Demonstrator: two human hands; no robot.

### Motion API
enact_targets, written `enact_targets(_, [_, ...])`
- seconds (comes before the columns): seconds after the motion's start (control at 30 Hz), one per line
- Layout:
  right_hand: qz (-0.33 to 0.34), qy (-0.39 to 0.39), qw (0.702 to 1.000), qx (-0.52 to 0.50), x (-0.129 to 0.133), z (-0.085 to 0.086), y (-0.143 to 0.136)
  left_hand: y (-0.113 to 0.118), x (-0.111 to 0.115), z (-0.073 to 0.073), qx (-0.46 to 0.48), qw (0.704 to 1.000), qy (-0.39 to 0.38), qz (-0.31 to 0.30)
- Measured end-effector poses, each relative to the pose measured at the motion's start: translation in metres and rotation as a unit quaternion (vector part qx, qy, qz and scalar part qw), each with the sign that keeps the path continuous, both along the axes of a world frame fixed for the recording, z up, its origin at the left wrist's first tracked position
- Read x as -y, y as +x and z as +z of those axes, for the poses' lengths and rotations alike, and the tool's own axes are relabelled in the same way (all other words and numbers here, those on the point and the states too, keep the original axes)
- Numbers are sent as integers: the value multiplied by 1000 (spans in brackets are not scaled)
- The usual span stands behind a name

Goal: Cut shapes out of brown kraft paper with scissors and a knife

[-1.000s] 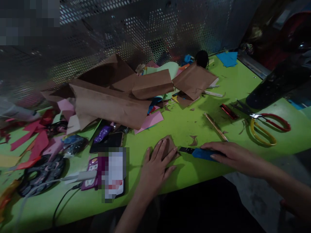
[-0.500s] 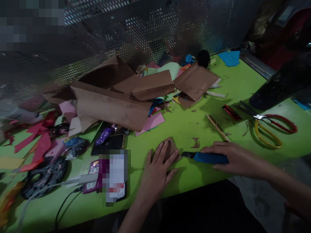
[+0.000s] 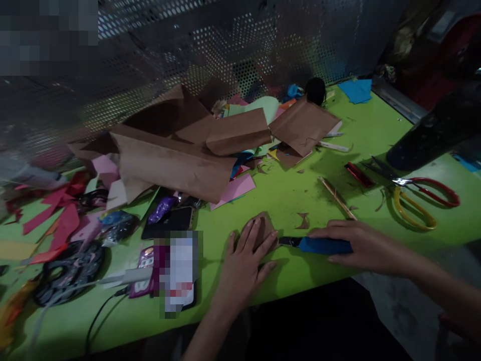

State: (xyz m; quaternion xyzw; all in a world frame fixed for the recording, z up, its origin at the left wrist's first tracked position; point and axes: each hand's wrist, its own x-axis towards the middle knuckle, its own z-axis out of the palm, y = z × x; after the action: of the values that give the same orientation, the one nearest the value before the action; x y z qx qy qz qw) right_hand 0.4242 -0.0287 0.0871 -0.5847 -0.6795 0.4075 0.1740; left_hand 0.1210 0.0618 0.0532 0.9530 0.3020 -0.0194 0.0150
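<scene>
My left hand [image 3: 246,258] lies flat with fingers spread on a small piece of brown paper [image 3: 265,228], pressing it to the green tabletop [image 3: 300,281]. The hand covers much of the piece. My right hand [image 3: 347,238] is wrapped round a blue utility knife [image 3: 323,245]. The knife lies low over the table and points left, its dark tip right at the paper's lower right edge. Whether the tip touches the paper I cannot tell. Small brown paper scraps [image 3: 302,220] lie just beyond the knife.
Scissors [image 3: 400,181] with red and yellow handles lie at right, near a dark bottle [image 3: 417,135], a pencil [image 3: 336,198] and a red object [image 3: 358,174]. Large folded brown paper [image 3: 176,163] sits at the back. Phones, cables [image 3: 93,321] and coloured scraps cover the left side.
My right hand has shifted slightly left, bringing the knife's tip closer to the brown paper piece. My left hand has stayed in place on the paper.
</scene>
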Motion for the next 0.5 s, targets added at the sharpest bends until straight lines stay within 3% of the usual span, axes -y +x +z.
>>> enact_targets(0.5, [15, 2, 1000, -2, -1, 2, 2, -1, -1, 2, 15, 1000, 4, -3])
